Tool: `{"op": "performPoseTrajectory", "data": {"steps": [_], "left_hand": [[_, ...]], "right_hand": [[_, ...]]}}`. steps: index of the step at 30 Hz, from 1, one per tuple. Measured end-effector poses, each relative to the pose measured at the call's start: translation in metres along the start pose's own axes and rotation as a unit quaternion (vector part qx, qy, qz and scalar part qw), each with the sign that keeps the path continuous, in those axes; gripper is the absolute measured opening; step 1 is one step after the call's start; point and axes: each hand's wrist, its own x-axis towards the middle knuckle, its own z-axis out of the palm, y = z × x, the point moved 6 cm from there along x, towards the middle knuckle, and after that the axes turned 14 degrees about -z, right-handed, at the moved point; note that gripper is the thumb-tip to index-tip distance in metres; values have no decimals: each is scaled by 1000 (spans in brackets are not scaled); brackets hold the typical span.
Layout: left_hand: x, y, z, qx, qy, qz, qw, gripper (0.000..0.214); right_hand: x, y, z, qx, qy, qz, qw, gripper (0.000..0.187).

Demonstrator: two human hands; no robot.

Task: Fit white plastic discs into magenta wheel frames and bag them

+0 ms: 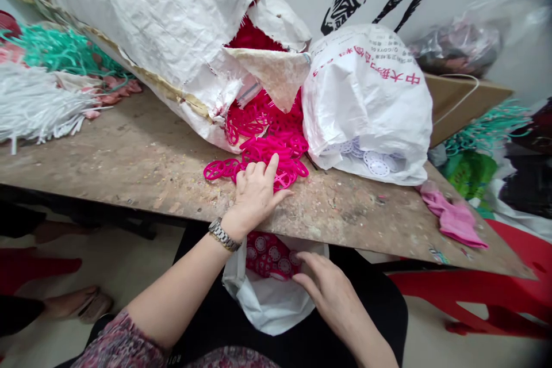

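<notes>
Two hands are at work at one worktable (142, 149). The left hand (257, 184), with one metal-link watch (223, 234) on its wrist, rests palm down on the near edge of one pile of pink oval pieces (276, 146). Its thumb and index finger stand apart; the other fingers are curled on the pile. The pieces overlap too closely for a full count. The pile lies on the table at the torn mouth of one large white sack (164, 29).

The right hand (330, 287) is over the right side of one white lap bag (276, 305), below the table edge. Its thumb and fingers are apart, with a visible gap; contact with the contents cannot be determined. The lap bag contains several pink pieces with white discs (273, 253), partly hidden and not fully countable.

Right of the pile stands one white bag with red print (366, 103); several white discs (376, 163) show at its lower opening. One pink cloth item (452, 215) lies near the table's right end. On the left side are one bundle of white strands (38, 106) and one bundle of turquoise strands (69, 52); a second turquoise bundle (489, 126) is at the far right.
</notes>
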Motion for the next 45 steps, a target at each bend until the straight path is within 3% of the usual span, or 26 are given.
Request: {"op": "performPoseTrajectory", "data": {"steps": [6,11,15,21,26,30,33,36,39,41,45], "left_hand": [[5,6,11,-7,9,7,1000,80],[2,-2,8,-47,23,26,998,77],[-8,-9,-4,-143,42,65,987,79],[-37,1,-15,-270,9,174,947,86],[-57,12,-10,-300,-44,223,926,88],[-57,9,1,-365,-96,173,910,86],[-54,2,13,-469,-176,46,864,71],[-57,4,27,-575,-299,-65,758,48],[-61,12,35,-636,-371,-108,668,35],[-59,13,38,-653,-371,-128,648,31],[-54,11,40,-653,-349,-152,655,25]], "right_hand": [[2,-8,6,21,-11,-15,1000,24],[5,-20,4,94,-18,-23,995,23],[12,-26,-13,168,49,-2,984,20],[32,-8,-46,259,235,61,935,36],[57,-6,-52,328,239,69,911,39],[67,-9,-48,386,248,96,883,34],[69,-8,-47,404,272,101,868,33],[69,-6,-47,407,276,108,864,35],[70,-6,-46,406,270,112,866,35],[71,-7,-47,395,265,103,874,33],[74,-9,-54,297,253,46,919,26]]}}
